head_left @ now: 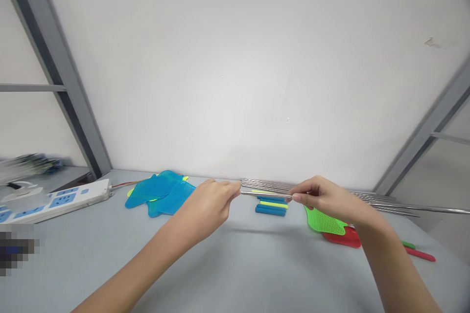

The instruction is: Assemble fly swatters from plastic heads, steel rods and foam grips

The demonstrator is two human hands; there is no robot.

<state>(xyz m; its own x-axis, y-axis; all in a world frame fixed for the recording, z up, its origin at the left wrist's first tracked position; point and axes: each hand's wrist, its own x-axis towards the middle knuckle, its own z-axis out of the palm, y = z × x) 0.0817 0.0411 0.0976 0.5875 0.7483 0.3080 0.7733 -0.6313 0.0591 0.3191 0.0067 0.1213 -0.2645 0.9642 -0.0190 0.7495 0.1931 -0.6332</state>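
My left hand (214, 200) is closed around the left end of a thin silver metal rod (266, 194), held level above the table. My right hand (325, 198) pinches the same rod between thumb and fingertips farther along. Past my right wrist a rod continues to the right edge of the view. Behind my hands lies a row of similar metal rods (262, 184). Several short blue and yellow handle tubes (270, 210) rest below the held rod. Under my right hand are a green fly swatter (325, 222) and a red fly swatter (343, 239), partly hidden by my forearm.
Blue mesh fly swatter heads (165, 193), with yellow ones beneath, are piled at left. A white power strip (62, 200) with a plugged-in adapter lies farther left. The grey table (235, 269) meets a white wall (235, 68) between grey metal posts (69, 68).
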